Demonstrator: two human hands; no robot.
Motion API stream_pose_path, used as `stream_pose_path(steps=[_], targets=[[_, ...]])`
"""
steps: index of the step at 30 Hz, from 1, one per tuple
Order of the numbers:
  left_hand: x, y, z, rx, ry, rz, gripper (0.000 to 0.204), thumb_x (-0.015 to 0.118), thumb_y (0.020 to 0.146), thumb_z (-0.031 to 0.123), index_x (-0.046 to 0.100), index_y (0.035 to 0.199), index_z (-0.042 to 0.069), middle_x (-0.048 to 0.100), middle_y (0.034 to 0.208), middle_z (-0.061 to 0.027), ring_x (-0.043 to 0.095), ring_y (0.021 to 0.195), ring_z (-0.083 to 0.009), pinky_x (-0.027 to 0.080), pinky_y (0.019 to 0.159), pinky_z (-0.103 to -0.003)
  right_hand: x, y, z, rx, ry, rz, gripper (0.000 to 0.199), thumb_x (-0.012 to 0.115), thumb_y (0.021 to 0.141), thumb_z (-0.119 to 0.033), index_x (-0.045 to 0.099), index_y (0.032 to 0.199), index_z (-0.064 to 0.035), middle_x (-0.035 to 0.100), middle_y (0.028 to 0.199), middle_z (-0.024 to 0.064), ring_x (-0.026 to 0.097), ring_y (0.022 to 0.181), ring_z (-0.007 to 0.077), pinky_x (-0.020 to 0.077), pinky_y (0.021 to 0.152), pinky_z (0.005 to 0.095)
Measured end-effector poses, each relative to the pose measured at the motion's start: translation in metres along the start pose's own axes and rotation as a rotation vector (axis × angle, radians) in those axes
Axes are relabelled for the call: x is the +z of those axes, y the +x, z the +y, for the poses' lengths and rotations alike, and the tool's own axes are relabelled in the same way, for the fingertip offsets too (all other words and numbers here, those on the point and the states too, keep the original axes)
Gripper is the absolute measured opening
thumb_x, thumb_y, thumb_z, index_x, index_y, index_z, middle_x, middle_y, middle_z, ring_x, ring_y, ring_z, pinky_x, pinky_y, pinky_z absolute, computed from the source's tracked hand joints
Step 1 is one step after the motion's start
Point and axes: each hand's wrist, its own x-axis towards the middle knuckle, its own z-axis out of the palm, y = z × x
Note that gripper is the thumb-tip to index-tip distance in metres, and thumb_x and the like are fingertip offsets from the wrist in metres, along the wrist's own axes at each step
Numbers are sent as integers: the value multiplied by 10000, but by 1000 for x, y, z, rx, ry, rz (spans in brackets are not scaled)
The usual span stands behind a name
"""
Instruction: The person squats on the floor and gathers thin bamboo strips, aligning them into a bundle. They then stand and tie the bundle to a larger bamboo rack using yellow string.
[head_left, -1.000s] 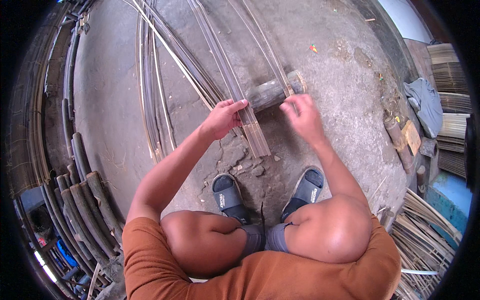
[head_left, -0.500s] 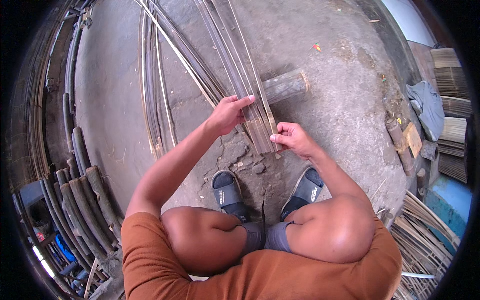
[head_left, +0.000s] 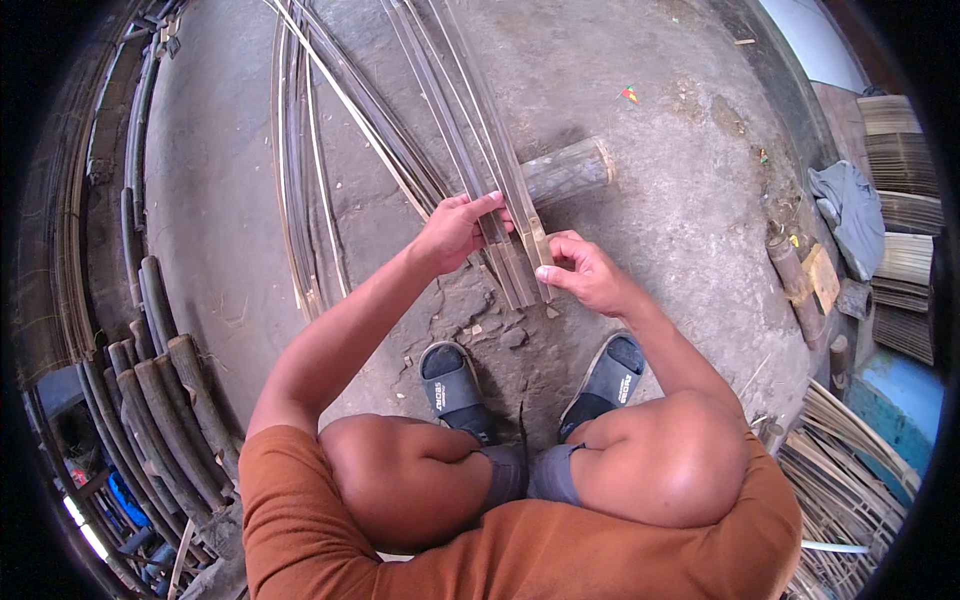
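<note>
Long thin bamboo strips (head_left: 462,125) run from beyond the top edge down to my hands, their near ends above the floor in front of my feet. My left hand (head_left: 462,228) is closed around several of them from the left, thumb laid across the top. Beside it, my right hand (head_left: 585,275) pinches the near end of the rightmost strips (head_left: 537,245) between thumb and fingers. A narrow gap parts these from the strips in my left hand. Under the strips a short round log (head_left: 570,172) lies on the floor.
More bamboo strips (head_left: 375,130) lie on the concrete floor (head_left: 220,200) to the left. Thick poles (head_left: 180,420) stand at far left. On the right are stacked slats (head_left: 900,190), a grey cloth (head_left: 850,215), a bamboo piece (head_left: 797,285) and a pile of strips (head_left: 850,480).
The strips between my hands were fanned out flat; now they are bunched narrower, with a gap between the two groups. Both hands stay in nearly the same place.
</note>
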Motion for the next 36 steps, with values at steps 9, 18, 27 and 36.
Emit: stream_pose_path(steps=[9, 18, 27, 36], targets=[[9, -6, 3, -5, 30, 49, 268, 625, 959, 259, 601, 1096, 29, 669, 988, -72, 665, 912, -188, 557, 818, -364, 4, 0, 7, 205, 135, -83, 131, 639, 944, -148, 627, 983, -23, 598, 853, -35, 518, 769, 35, 449, 688, 221], [6, -3, -3, 8, 88, 92, 243, 656, 936, 213, 612, 1092, 31, 676, 986, -74, 674, 899, -183, 568, 807, -383, 6, -1, -1, 331, 303, 52, 181, 589, 977, -148, 542, 1124, -54, 665, 936, 37, 624, 814, 81, 510, 702, 252], [12, -6, 2, 12, 84, 89, 256, 646, 939, 189, 602, 1115, 8, 675, 1025, -91, 673, 932, -198, 563, 841, -400, 4, 5, 5, 317, 314, 51, 197, 644, 940, -126, 595, 1119, -61, 678, 940, 15, 621, 806, 63, 507, 702, 223], [9, -8, 3, 22, 63, 76, 250, 640, 943, 183, 606, 1116, 5, 670, 1032, -86, 672, 918, -189, 563, 828, -379, -3, -4, 4, 368, 316, -9, 143, 629, 957, -193, 649, 996, -58, 630, 859, -21, 573, 759, 50, 518, 700, 240]])
